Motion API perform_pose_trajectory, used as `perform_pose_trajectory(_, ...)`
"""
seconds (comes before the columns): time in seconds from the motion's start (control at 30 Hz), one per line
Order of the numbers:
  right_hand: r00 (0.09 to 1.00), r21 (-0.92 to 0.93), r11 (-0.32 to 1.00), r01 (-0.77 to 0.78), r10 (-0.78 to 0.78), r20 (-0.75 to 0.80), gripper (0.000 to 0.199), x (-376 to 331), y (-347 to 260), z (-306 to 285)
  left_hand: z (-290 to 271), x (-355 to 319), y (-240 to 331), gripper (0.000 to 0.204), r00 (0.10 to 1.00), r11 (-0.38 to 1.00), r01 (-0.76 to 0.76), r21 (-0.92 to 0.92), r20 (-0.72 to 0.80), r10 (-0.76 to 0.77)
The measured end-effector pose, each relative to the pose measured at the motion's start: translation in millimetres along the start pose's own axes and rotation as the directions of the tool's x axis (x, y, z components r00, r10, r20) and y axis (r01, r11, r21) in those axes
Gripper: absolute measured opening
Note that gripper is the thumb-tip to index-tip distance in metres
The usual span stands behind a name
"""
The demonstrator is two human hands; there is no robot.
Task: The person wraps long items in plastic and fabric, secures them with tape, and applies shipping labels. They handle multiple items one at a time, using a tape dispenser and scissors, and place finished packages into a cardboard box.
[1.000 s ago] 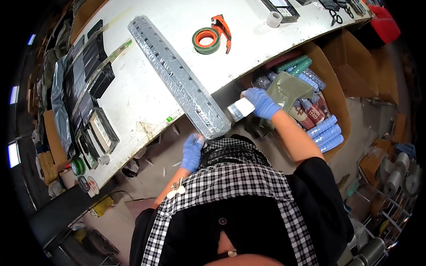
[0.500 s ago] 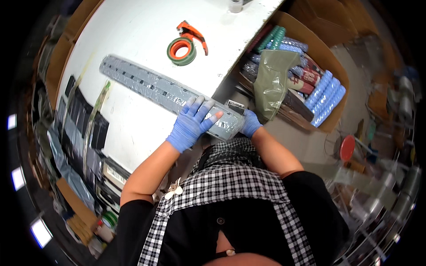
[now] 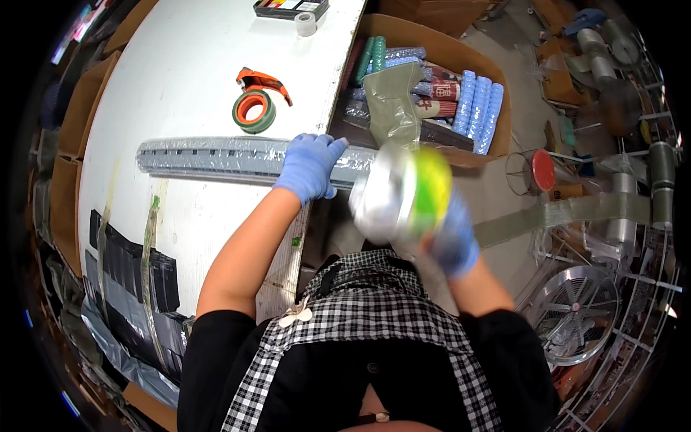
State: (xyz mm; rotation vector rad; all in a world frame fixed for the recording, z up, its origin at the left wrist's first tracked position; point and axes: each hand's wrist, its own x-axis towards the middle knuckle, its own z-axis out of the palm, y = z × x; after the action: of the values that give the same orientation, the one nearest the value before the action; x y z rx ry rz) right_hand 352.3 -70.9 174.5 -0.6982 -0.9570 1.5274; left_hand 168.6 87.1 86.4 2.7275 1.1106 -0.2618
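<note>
A long grey bundle (image 3: pixel 212 156) in shiny clear wrap lies across the white table (image 3: pixel 187 65), its right end sticking out past the table edge. My left hand (image 3: pixel 308 167), in a blue glove, grips the bundle near that edge, fingers over the far side and thumb on the near side. My right hand (image 3: pixel 458 241), gloved too, holds a large tape roll (image 3: pixel 396 191), white and bright green, smeared by motion. The roll hides the bundle's right end. Beyond the bundle sits a green tape roll (image 3: pixel 265 119) in an orange dispenser (image 3: pixel 266 81).
Right of the table stands a cardboard box (image 3: pixel 497 93) with several bubble-wrapped rolls (image 3: pixel 475 108). A small clear tape roll (image 3: pixel 305 24) and a black tray (image 3: pixel 288 9) sit at the far end. Dark flat packs (image 3: pixel 129 266) lie left; a fan (image 3: pixel 576 308) stands right.
My right hand has come away from the bundle's end and now holds the white-and-green tape roll. The bundle has turned to lie more level across the view. My left hand stays on it.
</note>
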Motion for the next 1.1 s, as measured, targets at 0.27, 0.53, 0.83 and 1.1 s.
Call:
perform_pose_trajectory(0.27, 0.674, 0.677, 0.643, -0.358, 0.680, -0.289, 0.072, 66.3, 201.7, -144.8, 20.3, -6.8, 14.5, 0.090, 0.980, 0.996, -0.090, 0.002, -0.177, 0.089)
perform_pose_trajectory(0.53, 0.981, -0.120, 0.983, 0.141, -0.154, -0.114, 0.074, 16.2, 26.7, -21.7, -0.1, 5.7, 4.7, 0.091, 0.998, 1.000, -0.023, 0.013, 0.051, 0.022)
perform_pose_trajectory(0.83, 0.852, -0.957, 0.284, 0.063, -0.514, -0.096, 0.065, 112.0, 142.9, -150.5, 46.6, -31.8, 23.6, 0.089, 0.928, 0.996, -0.084, -0.010, -0.366, 0.074)
perform_pose_trajectory(1.1, 0.950, -0.917, -0.259, 0.303, 0.002, 0.313, 0.030, 233.4, 96.0, -123.2, 50.1, 1.5, 88.5, 0.062, 0.950, 0.975, -0.197, -0.098, -0.267, 0.166)
